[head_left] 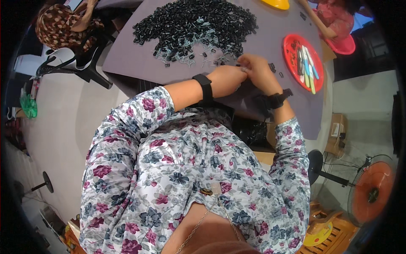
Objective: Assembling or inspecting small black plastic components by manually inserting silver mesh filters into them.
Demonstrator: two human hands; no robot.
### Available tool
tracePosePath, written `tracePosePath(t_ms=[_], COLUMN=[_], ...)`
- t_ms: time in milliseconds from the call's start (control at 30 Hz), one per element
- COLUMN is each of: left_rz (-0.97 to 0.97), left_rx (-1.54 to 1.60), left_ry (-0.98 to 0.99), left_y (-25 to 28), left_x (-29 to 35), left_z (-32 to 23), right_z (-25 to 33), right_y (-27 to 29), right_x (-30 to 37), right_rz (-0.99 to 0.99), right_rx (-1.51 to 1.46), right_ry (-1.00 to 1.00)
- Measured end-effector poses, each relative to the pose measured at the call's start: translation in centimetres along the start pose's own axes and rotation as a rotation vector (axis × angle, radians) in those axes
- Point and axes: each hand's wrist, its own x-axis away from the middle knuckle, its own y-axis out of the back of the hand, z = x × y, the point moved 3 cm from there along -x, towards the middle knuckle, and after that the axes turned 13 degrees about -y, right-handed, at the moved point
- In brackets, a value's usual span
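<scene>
My left hand [227,81] and my right hand [259,73] meet over the near edge of the grey-covered table [139,63]. Both have bent fingers pinched together at the fingertips. Whatever sits between them is too small and too hidden to name. Just beyond my hands lies a wide heap of small black plastic parts [177,23], with thin pale grey-blue pin-like pieces [192,44] spread over its near side. A few loose black parts [281,74] lie beside my right hand. Each of my wrists wears a black band.
At the right stands a red plate [286,55] with several slim white, blue, green and black tools and some black bits. Two people sit across the table, at far left and far right. A yellow dish [277,3] is at the far edge; an orange fan [372,192] stands lower right.
</scene>
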Motion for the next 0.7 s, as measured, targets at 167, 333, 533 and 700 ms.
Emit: tracePosePath(t_ms=[167,333,533,700], left_rz=[-0.284,-0.187,-0.107,-0.098], left_rx=[0.052,-0.24,-0.258,-0.269], left_ry=[0.018,0.115,0.107,0.15], left_y=[2.6,6.3,6.1,5.9], left_x=[3.0,4.6,5.1,4.8], left_z=[2.4,5.7,7.3,6.9], right_z=[1.7,2.6,-0.9,2.2], right_y=[1.1,-0.7,2.5,3.0], right_x=[2.4,4.8,4.9,4.1], right_rz=[-0.138,-0.008,-0.131,-0.173], right_rx=[-0.093,0.168,0.3,0.247], right_ry=[0.064,0.189,0.012,0.09])
